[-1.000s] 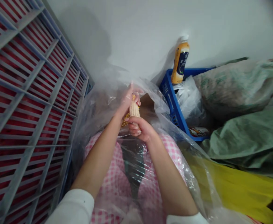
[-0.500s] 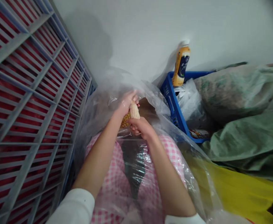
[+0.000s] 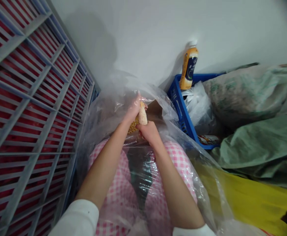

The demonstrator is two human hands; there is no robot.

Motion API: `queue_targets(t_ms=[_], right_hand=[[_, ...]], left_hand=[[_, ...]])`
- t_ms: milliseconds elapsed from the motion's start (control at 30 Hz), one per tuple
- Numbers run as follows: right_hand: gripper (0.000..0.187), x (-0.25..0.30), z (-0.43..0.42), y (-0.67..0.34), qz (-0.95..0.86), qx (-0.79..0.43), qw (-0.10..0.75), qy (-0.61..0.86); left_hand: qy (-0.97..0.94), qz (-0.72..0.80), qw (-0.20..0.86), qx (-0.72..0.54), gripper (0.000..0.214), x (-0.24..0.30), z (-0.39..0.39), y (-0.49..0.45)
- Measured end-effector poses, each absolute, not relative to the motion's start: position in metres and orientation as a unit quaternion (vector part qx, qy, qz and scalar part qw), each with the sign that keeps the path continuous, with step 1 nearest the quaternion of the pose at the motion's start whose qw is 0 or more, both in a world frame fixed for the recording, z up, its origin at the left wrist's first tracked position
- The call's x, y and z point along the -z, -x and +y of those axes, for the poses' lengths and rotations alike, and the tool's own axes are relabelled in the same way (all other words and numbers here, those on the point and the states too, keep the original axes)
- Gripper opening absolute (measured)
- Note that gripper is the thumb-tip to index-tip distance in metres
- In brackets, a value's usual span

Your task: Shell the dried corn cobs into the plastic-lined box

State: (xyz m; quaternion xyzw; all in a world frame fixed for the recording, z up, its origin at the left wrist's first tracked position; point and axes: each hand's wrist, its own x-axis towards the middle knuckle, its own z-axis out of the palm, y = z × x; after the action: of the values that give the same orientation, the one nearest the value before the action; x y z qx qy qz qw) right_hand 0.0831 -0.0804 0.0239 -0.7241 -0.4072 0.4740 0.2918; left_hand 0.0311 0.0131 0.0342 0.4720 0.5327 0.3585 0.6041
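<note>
Between my two hands is a pale corn cob [image 3: 143, 114], largely bare, with a little yellow at its far end. My left hand [image 3: 135, 105] is closed around that far end, its fingers partly hidden by plastic and the cob. Around the near end my right hand [image 3: 148, 130] is wrapped, thumb along the cob. Below the cob lie loose yellow corn kernels [image 3: 133, 127], inside a brown cardboard box [image 3: 156, 109]. A clear plastic sheet or bag [image 3: 104, 108] lines the box and spreads over my knees.
Stacked grey-blue slatted crates [image 3: 35, 95] with red contents rise at the left. To the right stands a blue basket [image 3: 189, 123] with a yellow bottle [image 3: 189, 67] and a white plastic bag [image 3: 199, 105]. Beyond lie a stuffed sack [image 3: 251, 91], green cloth [image 3: 263, 144] and yellow material [image 3: 246, 196].
The cob has shifted slightly and more of its yellow far end shows. My right hand has turned a little, its fingers now more tucked under. Both hands still grip the cob.
</note>
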Motion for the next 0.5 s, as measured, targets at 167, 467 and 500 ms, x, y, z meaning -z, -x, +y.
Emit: queue_targets(t_ms=[167, 467, 500], right_hand=[[0.009, -0.024, -0.081, -0.088, -0.379, -0.508, 0.344, 0.693], [0.019, -0.041, -0.087, -0.092, -0.297, -0.660, 0.386, 0.572], [0.019, -0.042, -0.087, -0.092, -0.291, -0.668, 0.386, 0.566]], left_hand=[[-0.671, 0.539, 0.434, -0.264, 0.046, -0.051, 0.007, -0.016], [-0.776, 0.505, 0.295, -0.234, 0.047, -0.052, 0.008, -0.004], [-0.773, 0.507, 0.303, -0.233, 0.047, -0.051, 0.009, -0.005]])
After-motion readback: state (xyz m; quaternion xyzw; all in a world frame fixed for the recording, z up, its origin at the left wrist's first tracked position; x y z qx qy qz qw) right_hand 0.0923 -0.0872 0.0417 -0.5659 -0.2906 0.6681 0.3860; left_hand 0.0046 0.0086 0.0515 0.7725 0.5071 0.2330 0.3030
